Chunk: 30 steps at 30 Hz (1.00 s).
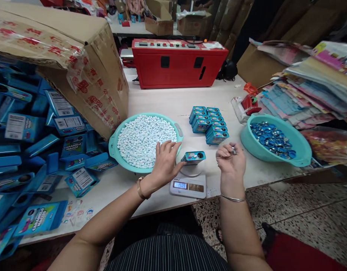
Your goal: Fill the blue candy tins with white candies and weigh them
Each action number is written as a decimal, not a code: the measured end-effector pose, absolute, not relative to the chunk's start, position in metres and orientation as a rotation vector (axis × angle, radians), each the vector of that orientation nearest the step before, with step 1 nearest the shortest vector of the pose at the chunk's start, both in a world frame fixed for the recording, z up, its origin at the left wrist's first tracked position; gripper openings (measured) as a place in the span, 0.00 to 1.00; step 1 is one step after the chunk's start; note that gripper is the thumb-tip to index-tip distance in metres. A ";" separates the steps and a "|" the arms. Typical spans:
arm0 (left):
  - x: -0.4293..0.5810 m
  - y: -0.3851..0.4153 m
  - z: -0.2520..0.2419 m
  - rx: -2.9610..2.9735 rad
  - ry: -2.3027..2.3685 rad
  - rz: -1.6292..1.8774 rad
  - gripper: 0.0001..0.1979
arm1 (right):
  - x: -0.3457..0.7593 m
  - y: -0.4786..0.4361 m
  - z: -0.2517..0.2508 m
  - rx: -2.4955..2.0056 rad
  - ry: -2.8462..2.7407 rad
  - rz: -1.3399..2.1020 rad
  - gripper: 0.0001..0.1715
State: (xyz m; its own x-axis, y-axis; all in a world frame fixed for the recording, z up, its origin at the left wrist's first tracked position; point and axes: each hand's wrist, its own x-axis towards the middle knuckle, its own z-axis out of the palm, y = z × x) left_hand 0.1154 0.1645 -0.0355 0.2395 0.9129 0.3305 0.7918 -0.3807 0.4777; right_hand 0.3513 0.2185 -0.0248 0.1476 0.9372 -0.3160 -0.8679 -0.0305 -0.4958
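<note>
My left hand [168, 162] is open, its fingers spread over the right rim of a turquoise basin full of small pale candies [146, 141]. Its thumb reaches to the left edge of a blue candy tin [194, 157], perhaps touching it. The tin stands upright on a digital scale [188, 186] with a lit display, and a round dark hole shows in its top. To the right of the tin, my right hand [232, 162] is raised with its palm up and its fingers curled. Something small and greyish shows at those fingertips, too small to name.
Several blue tins [209, 124] stand in rows behind the scale. At right, another turquoise basin [254, 145] holds blue and silver caps [272, 139]. A big cardboard box [105, 75] spills tins [74, 146] at left. A red machine [179, 67] stands at the back.
</note>
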 end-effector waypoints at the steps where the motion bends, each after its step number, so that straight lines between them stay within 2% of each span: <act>1: 0.109 0.158 -0.037 2.298 1.579 0.905 0.24 | 0.360 0.213 -0.029 -0.658 -0.121 1.449 0.15; 5: 0.097 0.117 -0.059 2.275 1.421 0.904 0.12 | 0.388 0.184 -0.054 -0.660 -0.050 1.392 0.14; 11: 0.125 0.071 -0.112 2.480 1.119 0.412 0.12 | 0.398 0.148 -0.100 -0.794 0.077 1.358 0.12; 14: 0.132 0.067 -0.124 2.486 1.084 0.157 0.10 | 0.397 0.136 -0.112 -0.800 0.065 1.375 0.12; 17: 0.124 0.065 -0.128 2.455 1.120 0.069 0.12 | 0.399 0.130 -0.115 -0.793 0.035 1.384 0.12; 22: 0.091 0.054 -0.134 2.394 1.186 0.195 0.15 | 0.402 0.132 -0.113 -0.766 -0.001 1.394 0.12; 27: 0.057 0.044 -0.143 2.301 1.261 0.402 0.23 | 0.390 0.145 -0.104 -0.755 -0.022 1.435 0.12; 30: 0.058 0.047 -0.133 2.214 1.250 0.680 0.21 | 0.377 0.159 -0.089 -0.725 -0.033 1.489 0.12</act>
State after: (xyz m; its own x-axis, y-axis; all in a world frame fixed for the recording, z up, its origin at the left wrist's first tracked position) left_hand 0.0580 0.0469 -0.1325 0.4525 0.8744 0.1750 0.6222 -0.4502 0.6404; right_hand 0.3768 0.1588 -0.0894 0.1223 0.9053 -0.4068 -0.8862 -0.0849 -0.4555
